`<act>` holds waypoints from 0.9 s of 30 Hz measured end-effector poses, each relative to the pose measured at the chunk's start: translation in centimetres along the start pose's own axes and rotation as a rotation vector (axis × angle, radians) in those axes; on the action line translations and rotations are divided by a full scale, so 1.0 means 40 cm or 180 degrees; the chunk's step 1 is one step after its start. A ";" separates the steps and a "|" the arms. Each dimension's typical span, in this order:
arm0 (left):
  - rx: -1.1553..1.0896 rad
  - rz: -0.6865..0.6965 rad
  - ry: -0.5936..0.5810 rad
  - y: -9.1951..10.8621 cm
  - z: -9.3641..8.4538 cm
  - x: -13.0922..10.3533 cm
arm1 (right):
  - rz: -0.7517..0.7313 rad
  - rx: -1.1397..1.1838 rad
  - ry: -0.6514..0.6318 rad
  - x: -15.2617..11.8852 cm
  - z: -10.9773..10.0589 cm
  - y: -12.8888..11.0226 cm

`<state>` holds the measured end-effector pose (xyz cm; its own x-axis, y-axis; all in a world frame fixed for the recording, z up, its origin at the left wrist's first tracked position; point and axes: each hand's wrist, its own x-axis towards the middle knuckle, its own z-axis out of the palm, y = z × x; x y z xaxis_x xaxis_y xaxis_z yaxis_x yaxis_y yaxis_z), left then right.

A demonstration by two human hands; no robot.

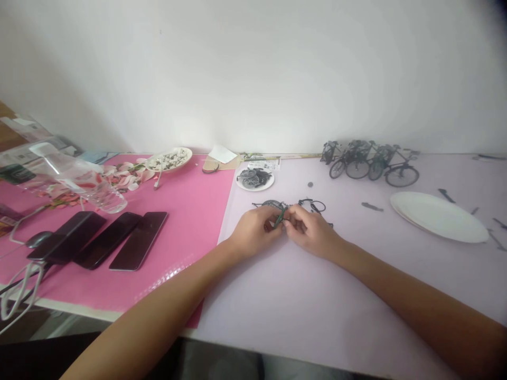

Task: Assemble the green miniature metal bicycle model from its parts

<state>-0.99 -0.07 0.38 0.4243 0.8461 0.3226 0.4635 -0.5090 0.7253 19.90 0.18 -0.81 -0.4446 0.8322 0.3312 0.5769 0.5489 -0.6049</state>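
Both hands meet over the pale purple table cover (269, 301). Between my fingertips is a small green piece (280, 217). My left hand (255, 229) is closed round its left side, and my right hand (311, 229) pinches at its right end. Just beyond the fingers lie a dark spoked wheel part (272, 203) and a thin black frame piece with a ring (318, 206). A small white plate (238, 184) farther back holds a pile of dark wheels. Several model bicycles (402, 174) stand against the wall.
Three dark phones (138, 241), cables and a tilted plastic bottle (89, 184) are on the pink cover at left, with a dish (189, 154) of small pieces behind. An oval white plate (439, 217) and loose dark parts (372, 207) lie at right.
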 end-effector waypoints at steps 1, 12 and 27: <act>0.0006 0.0004 -0.0003 0.001 0.000 0.000 | 0.0000 -0.0004 0.0002 0.000 0.000 0.000; 0.0085 -0.0005 -0.0012 0.000 0.002 0.000 | -0.0037 -0.0036 -0.0030 0.001 0.000 0.004; 0.0140 -0.0028 -0.0041 0.004 0.000 0.000 | -0.0033 -0.0092 -0.0022 0.002 0.000 0.001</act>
<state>-0.91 -0.15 0.51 0.4299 0.8487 0.3081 0.5009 -0.5081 0.7006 19.89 0.27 -0.83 -0.4553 0.8260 0.3322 0.5917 0.5596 -0.5803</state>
